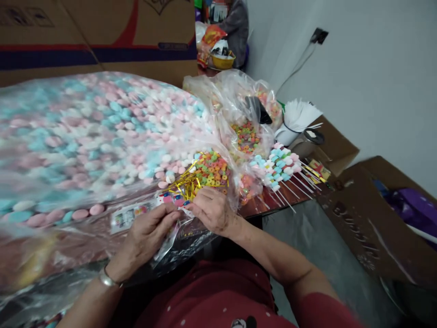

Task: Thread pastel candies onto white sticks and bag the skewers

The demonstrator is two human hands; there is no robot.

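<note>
The candy bag (102,127) covers the left of the worktop (251,210); a cardboard box (102,32) stands behind it. Ring candies (215,171) lie near its right end, beyond the right hand (213,212). Skewers (282,166) lie farther right, before the stick container (286,135). A carton (355,218) stands past the right edge.

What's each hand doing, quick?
Left hand: closed, pinching a clear plastic bag.
Right hand: closed, seemingly pinching the same bag; its exact grip is hard to tell.
</note>
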